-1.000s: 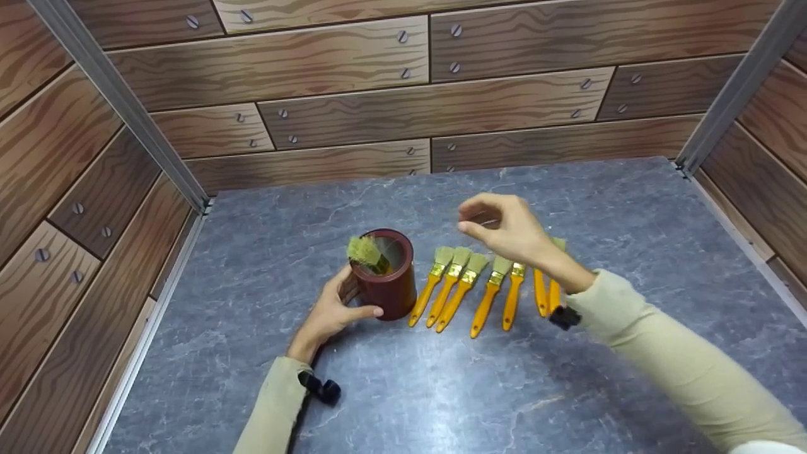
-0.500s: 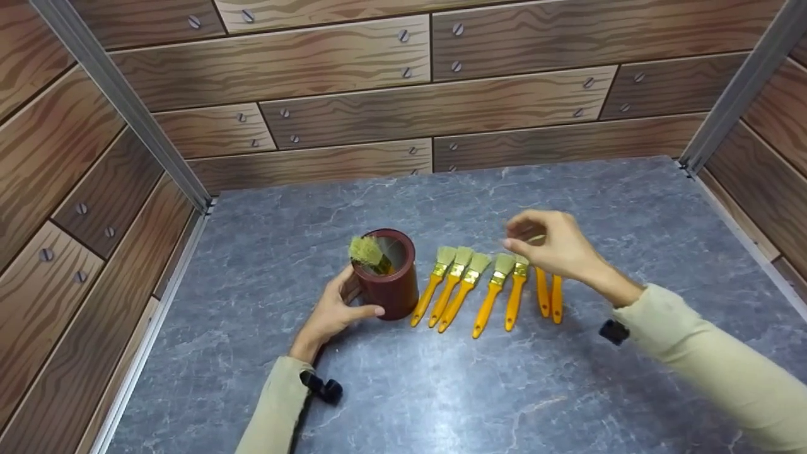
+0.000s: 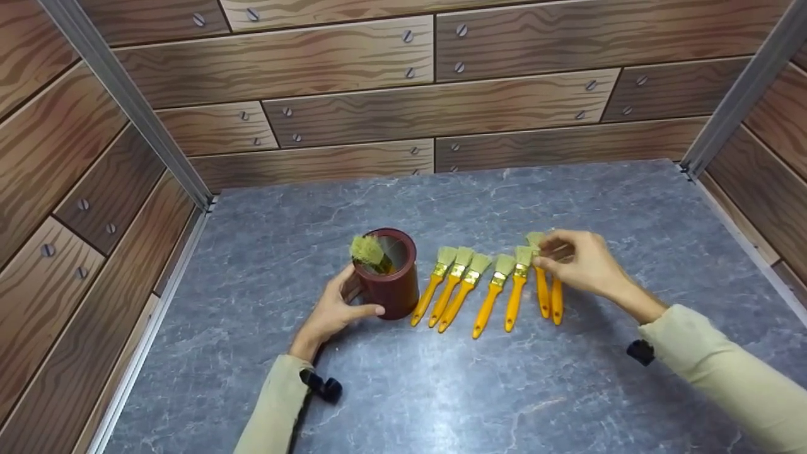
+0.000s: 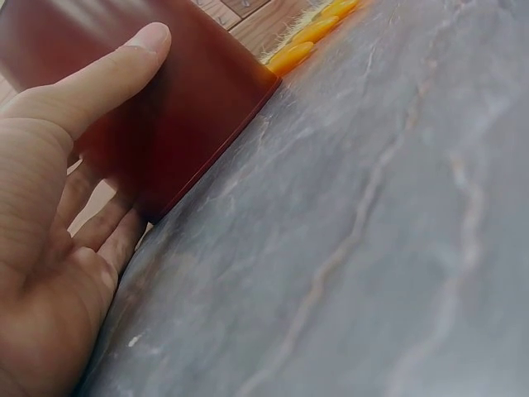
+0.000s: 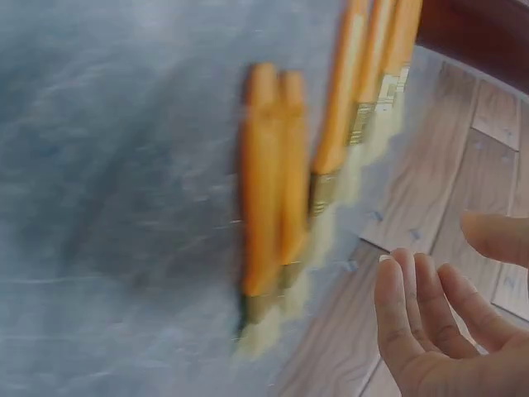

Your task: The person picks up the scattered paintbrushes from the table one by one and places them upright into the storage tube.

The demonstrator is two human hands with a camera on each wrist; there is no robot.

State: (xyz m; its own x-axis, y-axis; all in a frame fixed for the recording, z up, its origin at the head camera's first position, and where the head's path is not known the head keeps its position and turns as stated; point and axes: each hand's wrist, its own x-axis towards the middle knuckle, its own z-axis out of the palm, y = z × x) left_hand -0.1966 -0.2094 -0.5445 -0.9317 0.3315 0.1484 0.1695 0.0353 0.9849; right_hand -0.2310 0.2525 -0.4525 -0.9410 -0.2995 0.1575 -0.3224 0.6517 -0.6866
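My left hand (image 3: pixel 335 308) grips a dark red cylindrical cup (image 3: pixel 392 295) low on its side, thumb in front and fingers behind, as the left wrist view shows. A paintbrush (image 3: pixel 367 251) leans inside it, bristles up over the rim. Several paintbrushes with orange handles (image 3: pixel 485 312) lie in a row to the right of the cup. Over the bristle end of the rightmost two, whose handles (image 3: pixel 543 296) show, hovers my right hand (image 3: pixel 583 261). Its thumb and fingers are apart with nothing between them in the right wrist view; that hand partly hides these brushes in the head view.
The grey marbled tabletop (image 3: pixel 403 391) is bounded by wood-patterned walls (image 3: pixel 353 132) at the back and both sides. Metal corner posts (image 3: pixel 731 107) rise at the back corners. A black wrist camera (image 3: pixel 640 352) sits by the right cuff.
My right hand has moved right and toward me, from beyond the middle brushes to the rightmost pair. The left hand, the cup and the brush inside it have stayed put.
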